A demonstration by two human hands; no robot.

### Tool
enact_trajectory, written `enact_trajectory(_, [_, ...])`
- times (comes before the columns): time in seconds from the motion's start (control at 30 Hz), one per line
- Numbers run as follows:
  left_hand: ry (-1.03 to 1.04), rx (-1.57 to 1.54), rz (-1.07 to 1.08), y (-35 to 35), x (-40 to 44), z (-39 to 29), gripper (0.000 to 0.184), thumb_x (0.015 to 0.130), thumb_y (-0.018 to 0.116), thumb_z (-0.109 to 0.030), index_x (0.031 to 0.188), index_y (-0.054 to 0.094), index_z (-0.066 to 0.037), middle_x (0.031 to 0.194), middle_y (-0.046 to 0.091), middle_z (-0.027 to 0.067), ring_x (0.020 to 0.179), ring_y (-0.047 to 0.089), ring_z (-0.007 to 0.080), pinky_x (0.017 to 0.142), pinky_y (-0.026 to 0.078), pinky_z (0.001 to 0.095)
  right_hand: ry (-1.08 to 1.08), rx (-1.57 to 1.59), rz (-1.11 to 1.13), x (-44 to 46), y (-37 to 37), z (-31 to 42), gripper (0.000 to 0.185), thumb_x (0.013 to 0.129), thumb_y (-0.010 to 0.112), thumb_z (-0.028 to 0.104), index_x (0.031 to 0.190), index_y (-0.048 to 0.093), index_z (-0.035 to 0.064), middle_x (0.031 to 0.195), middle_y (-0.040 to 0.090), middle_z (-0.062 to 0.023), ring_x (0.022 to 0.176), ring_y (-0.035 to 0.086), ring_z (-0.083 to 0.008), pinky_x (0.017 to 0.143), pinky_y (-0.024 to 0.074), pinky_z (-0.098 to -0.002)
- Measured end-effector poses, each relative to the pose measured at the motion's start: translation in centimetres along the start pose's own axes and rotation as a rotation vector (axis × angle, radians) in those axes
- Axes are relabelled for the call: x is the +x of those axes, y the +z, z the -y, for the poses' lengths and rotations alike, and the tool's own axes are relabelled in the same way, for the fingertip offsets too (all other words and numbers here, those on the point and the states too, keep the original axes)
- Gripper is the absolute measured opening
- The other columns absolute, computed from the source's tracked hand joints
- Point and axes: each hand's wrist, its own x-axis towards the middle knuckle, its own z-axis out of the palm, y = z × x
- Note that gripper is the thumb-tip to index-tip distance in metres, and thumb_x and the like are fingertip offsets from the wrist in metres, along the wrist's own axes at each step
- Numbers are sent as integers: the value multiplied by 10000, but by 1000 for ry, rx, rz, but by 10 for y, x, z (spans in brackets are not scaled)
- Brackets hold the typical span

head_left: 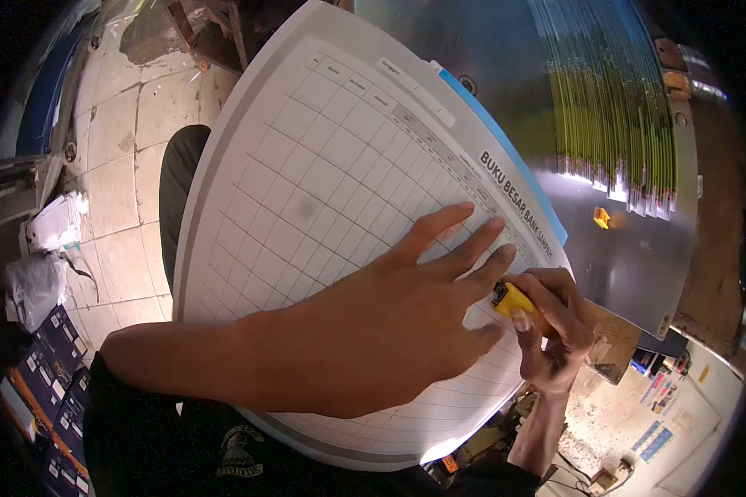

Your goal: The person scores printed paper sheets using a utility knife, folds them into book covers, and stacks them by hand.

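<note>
One left hand [414,319] spread flat on printed board [319,166] — right hand [564,331] clutching yellow tool [514,300] close by — any slip could jab it.

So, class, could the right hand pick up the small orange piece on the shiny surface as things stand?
Probably not yet: the right hand is taken up with gripping a yellow object. Otherwise the way looks open, with nothing visible between that hand and the small orange piece.
</note>
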Motion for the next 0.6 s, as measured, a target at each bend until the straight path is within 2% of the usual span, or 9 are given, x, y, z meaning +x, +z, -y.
enact_trajectory(0.07, [-83, 68, -95, -3, 2, 1, 241, 926, 692, -315, 1110, 760, -176, 1509, 456, 251, 1505, 312, 378, 1232, 195, 573, 11, 18, -4, 3, -2, 0, 330, 796, 762, 29, 1117, 738, -39, 931, 703, -189, 798, 721, -264, 678, 586, -335])
enact_trajectory(0.1, [-78, 71, -95, -6, 3, 2, 241, 926, 692, -315, 1110, 760, -176, 1509, 456, 251, 1505, 312, 378, 1232, 195, 573, 37, 18, 6, 5, -3, 1, 328, 791, 752, 14, 1114, 741, -36, 927, 702, -190, 792, 719, -262, 681, 587, -336])
enact_trajectory(0.23, [-90, 75, -153, -15, 7, 10, 385, 906, 726, -281, 1272, 672, -175, 1521, 484, 134, 1488, 366, 309, 1241, 222, 558, 94, 4, 22, 5, -4, 4, 339, 762, 735, -21, 1101, 752, -26, 921, 703, -191, 771, 712, -254, 675, 585, -333])
enact_trajectory(0.33, [-149, 91, -193, -7, 7, 17, 416, 899, 735, -308, 1285, 662, -171, 1531, 475, 128, 1493, 356, 298, 1251, 185, 568, 32, -9, -11, 1, 0, 0, 358, 739, 751, -15, 1097, 761, -14, 918, 704, -188, 759, 710, -243, 659, 584, -330])
enact_trajectory(0.4, [-225, 245, -197, 0, 9, 15, 409, 921, 702, -352, 1290, 665, -180, 1540, 472, 106, 1501, 338, 279, 1258, 136, 579, 21, 15, -23, -1, 2, -3, 369, 724, 755, -14, 1093, 763, -15, 919, 705, -185, 751, 708, -238, 653, 582, -330])
enact_trajectory(0.5, [-277, 254, -181, 1, 10, 11, 410, 949, 655, -372, 1319, 655, -196, 1540, 477, 84, 1506, 322, 270, 1261, 98, 585, -9, 35, -42, -1, 4, -5, 383, 699, 761, -10, 1081, 766, -20, 916, 708, -181, 735, 705, -229, 643, 579, -327])
enact_trajectory(0.6, [-273, 309, -149, 0, 10, 12, 414, 963, 628, -386, 1339, 646, -215, 1535, 486, 65, 1500, 327, 268, 1261, 100, 579, -22, 37, -46, 0, 4, -7, 379, 690, 763, -6, 1068, 768, -27, 903, 711, -181, 718, 704, -227, 630, 574, -320])
